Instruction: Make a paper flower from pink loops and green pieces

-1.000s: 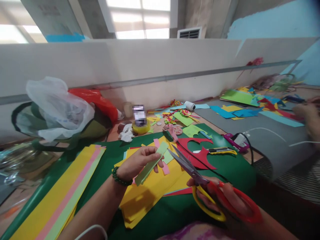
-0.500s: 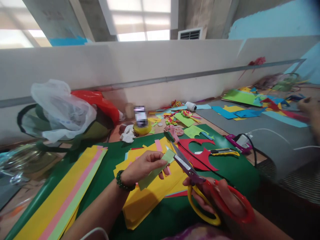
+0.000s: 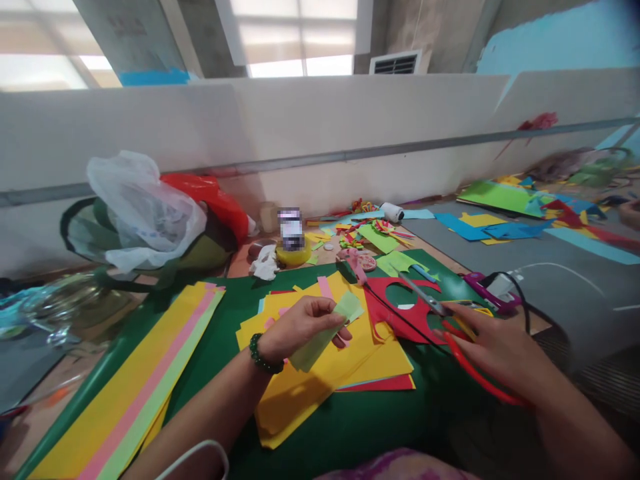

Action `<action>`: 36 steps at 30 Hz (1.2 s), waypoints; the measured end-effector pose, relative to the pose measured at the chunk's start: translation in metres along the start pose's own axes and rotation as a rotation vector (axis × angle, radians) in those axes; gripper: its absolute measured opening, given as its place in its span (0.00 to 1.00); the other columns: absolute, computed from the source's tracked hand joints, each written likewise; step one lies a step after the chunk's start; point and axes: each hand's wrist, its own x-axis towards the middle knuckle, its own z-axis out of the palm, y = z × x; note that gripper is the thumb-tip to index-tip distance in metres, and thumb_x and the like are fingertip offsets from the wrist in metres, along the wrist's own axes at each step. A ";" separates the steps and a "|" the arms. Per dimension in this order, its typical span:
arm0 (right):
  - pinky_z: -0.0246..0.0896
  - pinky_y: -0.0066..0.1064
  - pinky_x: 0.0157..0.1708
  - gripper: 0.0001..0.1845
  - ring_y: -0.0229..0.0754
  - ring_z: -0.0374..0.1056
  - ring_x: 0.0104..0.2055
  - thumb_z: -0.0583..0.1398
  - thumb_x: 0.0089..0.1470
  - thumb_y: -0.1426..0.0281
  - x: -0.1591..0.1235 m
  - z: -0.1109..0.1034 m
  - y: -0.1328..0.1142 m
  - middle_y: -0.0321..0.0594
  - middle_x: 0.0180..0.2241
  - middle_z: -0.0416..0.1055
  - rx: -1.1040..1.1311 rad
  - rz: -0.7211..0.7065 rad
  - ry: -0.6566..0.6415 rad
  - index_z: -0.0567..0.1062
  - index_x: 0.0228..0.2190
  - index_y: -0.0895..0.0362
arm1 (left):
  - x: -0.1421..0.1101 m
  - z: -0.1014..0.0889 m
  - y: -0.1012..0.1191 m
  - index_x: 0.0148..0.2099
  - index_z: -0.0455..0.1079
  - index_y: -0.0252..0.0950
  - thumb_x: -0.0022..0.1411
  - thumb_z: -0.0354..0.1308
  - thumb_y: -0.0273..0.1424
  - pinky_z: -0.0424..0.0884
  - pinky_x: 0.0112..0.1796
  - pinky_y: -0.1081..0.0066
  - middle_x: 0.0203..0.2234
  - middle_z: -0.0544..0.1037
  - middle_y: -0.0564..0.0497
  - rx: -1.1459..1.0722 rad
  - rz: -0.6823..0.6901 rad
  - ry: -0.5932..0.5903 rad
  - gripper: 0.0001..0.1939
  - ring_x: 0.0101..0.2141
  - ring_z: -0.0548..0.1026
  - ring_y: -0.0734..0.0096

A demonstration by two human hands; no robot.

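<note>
My left hand (image 3: 311, 328), with a dark green bead bracelet at the wrist, pinches a light green paper strip (image 3: 320, 343) above a pile of yellow paper (image 3: 290, 413). My right hand (image 3: 493, 343) is closed on scissors (image 3: 463, 357) with red and yellow handles. Their blades point up and left, over a red paper sheet (image 3: 385, 307) with round cut-outs, apart from the strip. Under the pile lies a green mat (image 3: 370, 420). To the left rest long yellow, pink and green strips (image 3: 145, 373).
A bag (image 3: 200, 247) with white and red plastic stands back left. A purple device (image 3: 493, 293) with a cable sits right of the mat. Paper scraps (image 3: 490, 230) cover the grey sheet at right, where another person's hand (image 3: 631, 215) shows at the edge.
My right hand has carried the scissors away from the green strip, to the right. My left hand still holds the strip. The view has shifted slightly.
</note>
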 end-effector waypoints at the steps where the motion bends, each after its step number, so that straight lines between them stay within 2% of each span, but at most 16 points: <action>1: 0.65 0.37 0.26 0.24 0.56 0.75 0.33 0.60 0.50 0.56 0.005 0.002 0.003 0.46 0.34 0.79 -0.137 -0.026 -0.036 0.77 0.47 0.51 | 0.001 0.001 -0.001 0.30 0.70 0.31 0.48 0.69 0.46 0.73 0.33 0.70 0.26 0.81 0.46 -0.011 0.003 0.004 0.22 0.27 0.78 0.70; 3: 0.66 0.37 0.26 0.24 0.57 0.76 0.36 0.58 0.52 0.59 0.014 0.011 0.007 0.46 0.37 0.80 -0.295 -0.064 -0.105 0.75 0.49 0.51 | 0.001 0.003 -0.003 0.30 0.70 0.31 0.47 0.70 0.46 0.73 0.33 0.70 0.26 0.81 0.46 -0.026 0.007 0.014 0.22 0.27 0.78 0.69; 7: 0.69 0.38 0.29 0.23 0.55 0.76 0.41 0.54 0.56 0.60 0.023 0.029 0.020 0.46 0.43 0.78 -0.376 -0.102 -0.184 0.73 0.52 0.52 | 0.002 0.007 -0.004 0.29 0.70 0.31 0.44 0.71 0.47 0.73 0.32 0.70 0.25 0.81 0.46 -0.040 0.022 0.063 0.24 0.26 0.77 0.70; 11: 0.71 0.47 0.37 0.22 0.61 0.73 0.46 0.54 0.56 0.63 0.022 0.032 0.022 0.53 0.44 0.76 -0.354 -0.118 -0.147 0.75 0.49 0.57 | 0.004 0.010 -0.007 0.28 0.69 0.32 0.44 0.70 0.48 0.72 0.30 0.70 0.24 0.80 0.46 -0.009 0.046 0.102 0.24 0.25 0.77 0.68; 13: 0.71 0.49 0.39 0.22 0.61 0.72 0.47 0.53 0.57 0.61 0.017 0.028 0.005 0.55 0.46 0.75 -0.215 -0.146 -0.071 0.76 0.47 0.58 | 0.006 0.015 -0.011 0.28 0.69 0.32 0.44 0.70 0.47 0.71 0.30 0.70 0.23 0.79 0.47 0.044 0.043 0.120 0.23 0.25 0.77 0.68; 15: 0.72 0.44 0.40 0.22 0.55 0.73 0.46 0.53 0.59 0.59 0.009 0.024 -0.023 0.51 0.48 0.75 0.067 -0.235 0.014 0.73 0.50 0.55 | 0.007 0.021 -0.016 0.27 0.70 0.33 0.46 0.69 0.46 0.71 0.29 0.71 0.22 0.79 0.48 0.109 0.041 0.135 0.21 0.25 0.77 0.69; 16: 0.72 0.41 0.41 0.22 0.51 0.74 0.45 0.54 0.59 0.58 0.005 0.023 -0.038 0.49 0.47 0.75 0.227 -0.290 0.008 0.72 0.51 0.54 | 0.007 0.024 -0.018 0.27 0.70 0.33 0.47 0.69 0.45 0.71 0.29 0.72 0.22 0.79 0.48 0.141 0.042 0.139 0.20 0.25 0.77 0.69; 18: 0.74 0.38 0.38 0.24 0.47 0.75 0.40 0.59 0.55 0.55 -0.003 0.024 -0.065 0.45 0.43 0.77 0.466 -0.378 0.002 0.72 0.50 0.53 | 0.006 0.031 -0.021 0.26 0.69 0.34 0.49 0.67 0.44 0.71 0.29 0.72 0.21 0.79 0.48 0.205 0.047 0.138 0.18 0.25 0.77 0.69; 20: 0.73 0.34 0.34 0.19 0.43 0.75 0.33 0.61 0.55 0.58 -0.006 0.027 -0.085 0.41 0.34 0.78 0.590 -0.400 0.032 0.74 0.46 0.53 | 0.003 0.035 -0.022 0.25 0.69 0.34 0.51 0.65 0.42 0.70 0.29 0.72 0.22 0.79 0.48 0.267 0.053 0.137 0.17 0.26 0.77 0.68; 23: 0.71 0.29 0.28 0.12 0.38 0.72 0.27 0.61 0.55 0.64 -0.005 0.029 -0.096 0.36 0.26 0.75 0.685 -0.399 0.053 0.76 0.42 0.53 | 0.000 0.039 -0.020 0.25 0.68 0.35 0.53 0.64 0.40 0.70 0.28 0.73 0.23 0.79 0.48 0.317 0.068 0.144 0.15 0.27 0.78 0.67; 26: 0.70 0.28 0.26 0.13 0.38 0.72 0.26 0.64 0.52 0.65 0.002 0.026 -0.095 0.35 0.26 0.76 0.785 -0.329 0.074 0.76 0.40 0.53 | -0.002 0.037 -0.015 0.26 0.69 0.34 0.54 0.63 0.38 0.71 0.28 0.73 0.24 0.80 0.48 0.328 0.065 0.138 0.13 0.27 0.78 0.68; 29: 0.69 0.28 0.23 0.14 0.37 0.70 0.23 0.67 0.47 0.61 0.014 0.021 -0.089 0.35 0.24 0.75 0.954 -0.188 0.131 0.78 0.36 0.54 | -0.005 0.026 -0.001 0.26 0.70 0.34 0.53 0.63 0.37 0.71 0.27 0.74 0.24 0.80 0.48 0.383 0.074 0.157 0.12 0.26 0.78 0.69; 31: 0.67 0.27 0.20 0.17 0.35 0.67 0.20 0.69 0.42 0.59 0.024 0.019 -0.083 0.33 0.21 0.72 1.090 -0.106 0.150 0.78 0.33 0.55 | -0.012 0.009 0.014 0.26 0.70 0.34 0.54 0.63 0.38 0.70 0.26 0.74 0.24 0.80 0.48 0.461 0.075 0.186 0.12 0.26 0.78 0.68; 33: 0.66 0.26 0.20 0.19 0.33 0.65 0.19 0.71 0.38 0.57 0.033 0.018 -0.078 0.32 0.20 0.71 1.209 -0.037 0.156 0.78 0.31 0.55 | -0.023 -0.017 0.028 0.25 0.70 0.35 0.52 0.64 0.39 0.69 0.25 0.74 0.24 0.81 0.48 0.550 0.075 0.295 0.14 0.25 0.78 0.68; 36: 0.68 0.26 0.21 0.20 0.33 0.66 0.19 0.72 0.37 0.57 0.038 0.021 -0.074 0.31 0.20 0.71 1.311 0.020 0.171 0.78 0.30 0.56 | -0.042 -0.060 0.038 0.23 0.70 0.35 0.48 0.67 0.43 0.70 0.27 0.74 0.23 0.81 0.48 0.705 0.032 0.534 0.16 0.27 0.78 0.65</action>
